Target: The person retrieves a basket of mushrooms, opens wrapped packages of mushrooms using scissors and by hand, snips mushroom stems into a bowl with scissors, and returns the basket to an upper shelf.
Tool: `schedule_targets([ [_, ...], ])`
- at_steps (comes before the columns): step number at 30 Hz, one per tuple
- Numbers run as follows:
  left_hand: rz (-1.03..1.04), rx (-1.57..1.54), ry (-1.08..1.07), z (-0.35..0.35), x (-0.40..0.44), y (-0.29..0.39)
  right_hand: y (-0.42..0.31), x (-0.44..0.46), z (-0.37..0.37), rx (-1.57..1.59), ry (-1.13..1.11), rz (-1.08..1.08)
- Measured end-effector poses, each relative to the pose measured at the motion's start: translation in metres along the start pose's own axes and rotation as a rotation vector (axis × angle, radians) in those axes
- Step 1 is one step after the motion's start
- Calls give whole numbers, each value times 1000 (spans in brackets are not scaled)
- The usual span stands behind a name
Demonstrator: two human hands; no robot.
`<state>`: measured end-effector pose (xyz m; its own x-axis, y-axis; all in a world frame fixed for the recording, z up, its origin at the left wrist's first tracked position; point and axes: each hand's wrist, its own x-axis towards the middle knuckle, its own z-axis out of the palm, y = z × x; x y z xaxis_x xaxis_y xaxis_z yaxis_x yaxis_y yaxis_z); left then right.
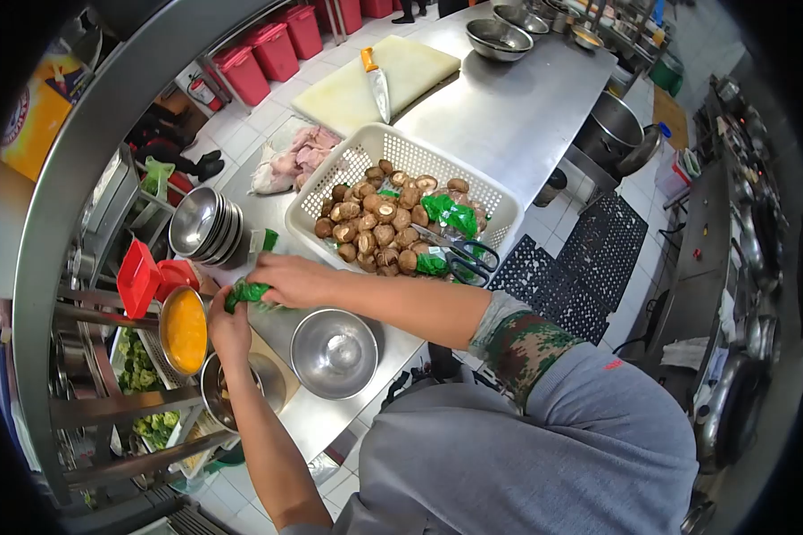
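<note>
Holding a crumpled green plastic wrapper [248,292] clamped in the fingers of left hand [229,326] and right hand [281,278], over a shiny steel table [500,116], between stacked round steel bowls [207,225] and a wide steel bowl [335,354], near a white perforated plastic basket [366,148] of brown mushrooms [384,212]

Green bundle [245,292] partly hidden by hands [287,279] [229,328]; distant legs [408,10] cut off.

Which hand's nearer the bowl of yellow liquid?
Left. The left hand is just beside the bowl of yellow liquid; the right hand is farther off, on the side toward the basket of mushrooms.
</note>
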<state>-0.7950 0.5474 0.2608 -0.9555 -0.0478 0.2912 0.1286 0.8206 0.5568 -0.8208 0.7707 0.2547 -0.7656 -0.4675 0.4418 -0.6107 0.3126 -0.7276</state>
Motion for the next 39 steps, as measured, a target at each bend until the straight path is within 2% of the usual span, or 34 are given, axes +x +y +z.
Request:
schedule_targets([
  [1, -56, -83, -34, 1, 0, -2, -3, 0, 2, 13, -68, -43],
  [2, -111, -165, -64, 0, 0, -7, 17, 4, 9, 2, 22, -111],
  [4, -222, -303, -100, -2, 2, -8, 17, 13, -13, 27, 113, -67],
  [5, -172, -245, -84, 2, 3, -14, 16, 11, -17, 70, 146, -54],
  [7, -223, -418, -70, 2, 0, -2, 15, 6, -17, 155, 200, 56],
  [9, -237, -432, -43, 0, 3, 8, 18, 3, -5, 273, 323, 96],
  [11, -155, -460, -10, -5, 0, 26, 24, 6, 2, 369, 355, 96],
  [14, -179, -438, 18, -13, -5, 41, 28, 15, -5, 229, 300, 69],
  [15, -216, -451, 11, -14, -6, 42, 26, 18, -14, 27, 207, 33],
  [17, -269, -498, -7, -15, -9, 41, 29, 23, -18, -121, 65, 64],
  [20, -275, -586, 6, -7, -10, 20, 21, 24, -14, 71, 96, 243],
  [23, -291, -629, -16, -5, -12, 4, 23, 28, -11, 165, 31, 386],
  [24, -305, -620, 14, -4, -13, 0, 31, 32, -8, 498, -20, 496],
  [28, -224, -472, -17, -11, -18, 8, 32, 40, -4, 491, -114, 478],
  [31, -257, -368, -5, -15, -19, 13, 23, 46, -5, 387, -137, 486],
  [32, -271, -386, 4, -17, -21, 12, 24, 48, -10, 136, -125, 389],
  [35, -303, -527, 20, -10, -23, -10, 25, 56, -14, 247, -71, 532],
  [36, -285, -517, 17, -9, -25, -11, 15, 55, -17, 235, -56, 502],
  [39, -242, -497, 22, -8, -26, -16, 20, 55, -11, 486, -136, 650],
])
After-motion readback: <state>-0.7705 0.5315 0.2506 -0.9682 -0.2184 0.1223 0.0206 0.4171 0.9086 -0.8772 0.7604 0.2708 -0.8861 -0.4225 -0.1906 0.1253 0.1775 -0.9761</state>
